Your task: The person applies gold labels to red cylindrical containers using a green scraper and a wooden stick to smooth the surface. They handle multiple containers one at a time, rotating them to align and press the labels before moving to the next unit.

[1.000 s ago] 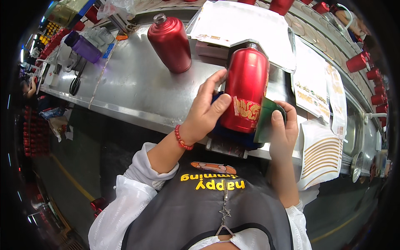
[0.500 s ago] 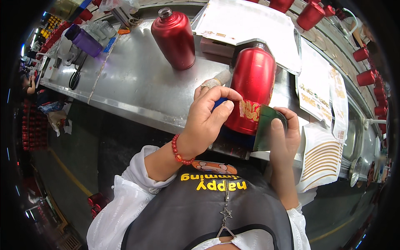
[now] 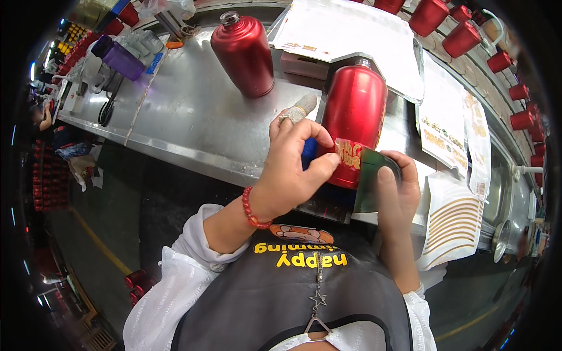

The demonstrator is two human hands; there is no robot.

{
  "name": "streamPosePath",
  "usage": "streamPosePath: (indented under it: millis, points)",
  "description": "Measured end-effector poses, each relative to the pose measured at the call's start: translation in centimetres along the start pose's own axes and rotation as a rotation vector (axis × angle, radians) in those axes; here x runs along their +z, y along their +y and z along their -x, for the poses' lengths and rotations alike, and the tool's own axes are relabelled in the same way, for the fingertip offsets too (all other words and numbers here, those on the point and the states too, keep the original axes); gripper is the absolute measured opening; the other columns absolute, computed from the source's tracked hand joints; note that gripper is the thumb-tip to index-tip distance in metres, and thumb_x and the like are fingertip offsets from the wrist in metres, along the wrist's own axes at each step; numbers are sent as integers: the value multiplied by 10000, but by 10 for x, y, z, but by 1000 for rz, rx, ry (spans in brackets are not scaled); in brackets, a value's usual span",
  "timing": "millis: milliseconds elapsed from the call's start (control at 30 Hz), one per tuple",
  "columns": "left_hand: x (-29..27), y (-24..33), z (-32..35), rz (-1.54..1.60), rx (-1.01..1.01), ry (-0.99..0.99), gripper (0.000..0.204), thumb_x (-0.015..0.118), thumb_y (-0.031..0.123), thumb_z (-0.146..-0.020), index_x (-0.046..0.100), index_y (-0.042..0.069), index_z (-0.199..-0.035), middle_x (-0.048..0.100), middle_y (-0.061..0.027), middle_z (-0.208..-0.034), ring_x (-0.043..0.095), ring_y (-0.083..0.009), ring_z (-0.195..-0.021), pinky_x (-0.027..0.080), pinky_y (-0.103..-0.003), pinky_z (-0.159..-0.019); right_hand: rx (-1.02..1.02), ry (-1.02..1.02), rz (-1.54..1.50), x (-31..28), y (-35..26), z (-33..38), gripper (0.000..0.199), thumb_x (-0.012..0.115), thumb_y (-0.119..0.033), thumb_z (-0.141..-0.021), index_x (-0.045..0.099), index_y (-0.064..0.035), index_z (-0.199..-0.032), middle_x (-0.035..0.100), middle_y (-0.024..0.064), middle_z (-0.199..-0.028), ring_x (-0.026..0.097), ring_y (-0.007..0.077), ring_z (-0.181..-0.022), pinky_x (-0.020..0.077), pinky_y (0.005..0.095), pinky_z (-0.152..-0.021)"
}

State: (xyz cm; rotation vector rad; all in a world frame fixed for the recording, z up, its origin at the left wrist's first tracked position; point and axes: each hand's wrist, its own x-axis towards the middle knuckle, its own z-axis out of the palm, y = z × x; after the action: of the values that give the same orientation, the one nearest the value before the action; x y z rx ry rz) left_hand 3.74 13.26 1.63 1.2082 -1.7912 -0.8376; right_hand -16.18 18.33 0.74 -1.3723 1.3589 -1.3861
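A glossy red bottle (image 3: 355,105) lies tilted in a holder in front of me, neck pointing away. Near its base sits a gold patterned decal (image 3: 350,154) on clear film. My left hand (image 3: 293,155) has its thumb and index finger bent together at the decal's left edge, with cloth-wrapped fingers stretched out beyond. Held against the decal's right side is a dark green flat scraper (image 3: 367,178), gripped between the thumb and fingers of my right hand (image 3: 401,181). The scraper covers part of the bottle's lower right.
Another red bottle (image 3: 243,55) stands upright on the metal table (image 3: 187,105). White decal sheets (image 3: 448,140) and a sheet with gold curved strips (image 3: 453,219) lie at right. A purple bottle (image 3: 120,58) and scissors (image 3: 108,108) are at left. Red bottles (image 3: 459,40) line a conveyor at far right.
My left thumb has shifted right onto the decal's edge, and the wrapped fingers have lifted. The scraper has edged slightly left. Red bottles on the conveyor have moved along.
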Motion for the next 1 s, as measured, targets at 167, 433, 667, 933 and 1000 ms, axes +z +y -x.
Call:
streamPosePath:
  millis: [167,433,667,933,1000]
  points:
    - [13,-1,-13,-183,273,156,226,742,226,-821,582,68,-835,562,-79,-836,479,-298,-981,264,-490,-1131,46,-8,-37,1,-1,1,270,577,-177,-1021,572,26,-1199,677,88,-1032,617,124,-930,500,264,-839]
    - [1,-18,-15,202,-34,-16,158,677,230,-868,628,82,-839,577,-56,-858,466,-252,-987,324,-395,-1001,44,-4,15,0,4,1,258,576,-168,-1021,582,21,-1197,660,66,-1010,597,115,-902,489,252,-826]
    - [-3,-19,-13,419,-115,-52,203,659,289,-904,630,92,-865,611,-51,-901,476,-228,-1001,291,-383,-1037,65,-8,-14,1,3,1,257,569,-164,-1024,579,20,-1203,658,74,-1024,595,119,-916,487,257,-838]
    - [7,-14,-5,-11,94,50,173,722,188,-812,601,74,-860,604,-189,-1243,474,-288,-1132,324,-402,-1049,68,6,-6,0,8,1,257,564,-168,-1024,580,16,-1202,661,78,-1023,601,127,-920,488,264,-843]
    - [0,-12,-7,23,-3,-58,178,720,194,-816,597,73,-857,597,-136,-1123,470,-267,-1074,337,-390,-1018,83,0,10,0,7,1,262,563,-177,-1025,580,16,-1201,664,79,-1022,602,127,-918,489,265,-842]
